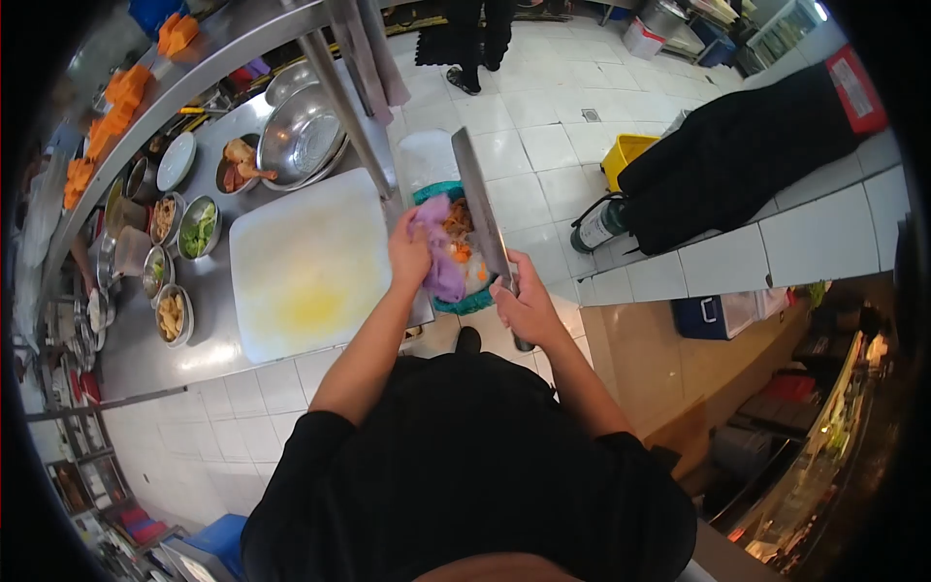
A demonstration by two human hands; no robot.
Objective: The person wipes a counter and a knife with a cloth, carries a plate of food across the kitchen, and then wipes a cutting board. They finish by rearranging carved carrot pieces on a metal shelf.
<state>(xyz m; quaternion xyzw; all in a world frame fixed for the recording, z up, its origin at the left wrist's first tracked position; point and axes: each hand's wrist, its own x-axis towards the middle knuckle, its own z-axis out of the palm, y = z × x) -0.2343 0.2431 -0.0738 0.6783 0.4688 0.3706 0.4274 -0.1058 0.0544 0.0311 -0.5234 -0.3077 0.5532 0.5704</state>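
My right hand [527, 303] is wrapped round the dark handle of a cleaver [480, 199], whose long broad blade points up and away from me. My left hand [408, 254] grips a purple cloth [440, 260] just left of the blade. Below both hands is a teal bin [464, 305] with orange and pale scraps [467, 264] inside. A white cutting board [308, 262] with a yellow stain lies on the steel counter to my left.
Small bowls of greens [199, 227] and yellow chunks [172, 315] line the counter [131, 364]. Large steel bowls [301, 136] stand behind the board, near a shelf post. A yellow bucket [628, 160] and a green cylinder [598, 225] are on the right. Another person's legs [465, 39] show ahead.
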